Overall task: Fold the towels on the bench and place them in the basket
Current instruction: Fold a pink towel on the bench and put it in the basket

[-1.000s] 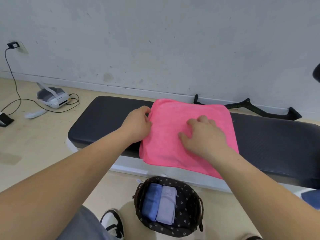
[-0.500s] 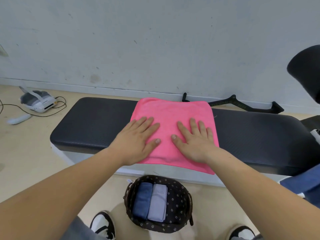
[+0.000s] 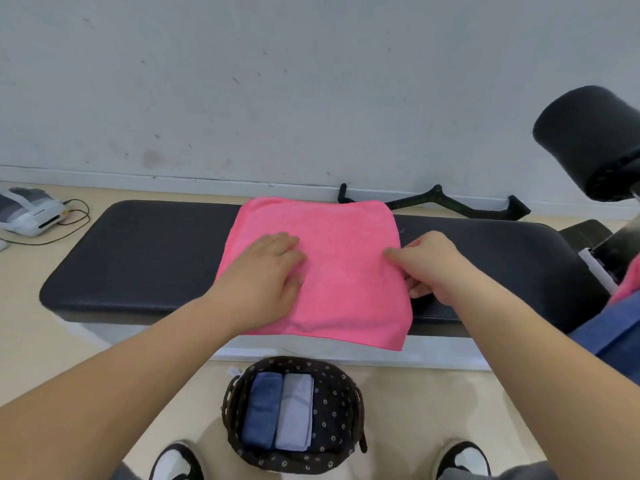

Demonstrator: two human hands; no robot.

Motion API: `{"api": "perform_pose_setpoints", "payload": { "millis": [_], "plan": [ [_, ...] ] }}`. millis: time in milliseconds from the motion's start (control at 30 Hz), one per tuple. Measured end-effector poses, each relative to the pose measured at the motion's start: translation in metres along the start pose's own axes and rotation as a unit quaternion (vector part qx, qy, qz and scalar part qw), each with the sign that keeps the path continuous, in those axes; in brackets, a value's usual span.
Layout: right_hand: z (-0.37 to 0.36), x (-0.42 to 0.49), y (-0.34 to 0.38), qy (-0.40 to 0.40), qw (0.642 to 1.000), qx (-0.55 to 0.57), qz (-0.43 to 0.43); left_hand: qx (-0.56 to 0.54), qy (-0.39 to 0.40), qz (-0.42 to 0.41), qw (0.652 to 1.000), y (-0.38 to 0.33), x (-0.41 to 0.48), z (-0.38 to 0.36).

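My left hand (image 3: 266, 271) lies flat on the pink towel (image 3: 339, 233), fingers relaxed and pressing down on its 9 o'clock half, clasping nothing. My right hand (image 3: 433, 268) pinches the towel's 3 o'clock edge, thumb on top and fingers curled beneath the cloth. The towel sits folded into a rough square across the middle of the black bench (image 3: 138, 258), its near hem hanging over the bench's front edge. At 6 o'clock from the towel, on the floor between my shoes, stands the dark patterned basket (image 3: 341, 393); inside it a folded dark blue towel (image 3: 261, 414) and a folded grey towel (image 3: 294, 410) lie side by side, touching. More blue and pink cloth (image 3: 616, 327) shows at 3 o'clock, at the bench's end. A white device (image 3: 27, 211) with a cable rests on the floor at 9 o'clock
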State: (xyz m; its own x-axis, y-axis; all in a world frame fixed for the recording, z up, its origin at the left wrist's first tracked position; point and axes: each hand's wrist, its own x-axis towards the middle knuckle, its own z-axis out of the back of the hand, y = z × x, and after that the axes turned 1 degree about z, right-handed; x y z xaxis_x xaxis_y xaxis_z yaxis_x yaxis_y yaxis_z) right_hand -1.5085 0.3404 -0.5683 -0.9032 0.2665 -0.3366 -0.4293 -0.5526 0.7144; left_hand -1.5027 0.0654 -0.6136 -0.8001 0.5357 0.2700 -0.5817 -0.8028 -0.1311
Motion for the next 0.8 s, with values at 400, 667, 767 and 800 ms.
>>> {"api": "perform_pose_setpoints", "payload": {
  "millis": [400,667,767,800],
  "plan": [
    [-0.008,-0.025,-0.01,0.152,0.961,0.232,-0.019,-0.193,0.046,0.216,0.956,-0.083,0.118,0.011],
    [0.015,-0.029,-0.038,0.229,0.958,0.163,-0.052,0.033,0.251,0.209,0.945,-0.126,0.202,-0.006],
    [0.02,-0.031,-0.045,0.258,0.956,0.13,-0.04,-0.045,0.234,0.229,0.944,-0.132,0.214,-0.008],
    [0.023,-0.032,-0.046,0.273,0.954,0.119,-0.038,-0.093,0.225,0.24,0.94,-0.134,0.218,-0.008]
  ]
}}
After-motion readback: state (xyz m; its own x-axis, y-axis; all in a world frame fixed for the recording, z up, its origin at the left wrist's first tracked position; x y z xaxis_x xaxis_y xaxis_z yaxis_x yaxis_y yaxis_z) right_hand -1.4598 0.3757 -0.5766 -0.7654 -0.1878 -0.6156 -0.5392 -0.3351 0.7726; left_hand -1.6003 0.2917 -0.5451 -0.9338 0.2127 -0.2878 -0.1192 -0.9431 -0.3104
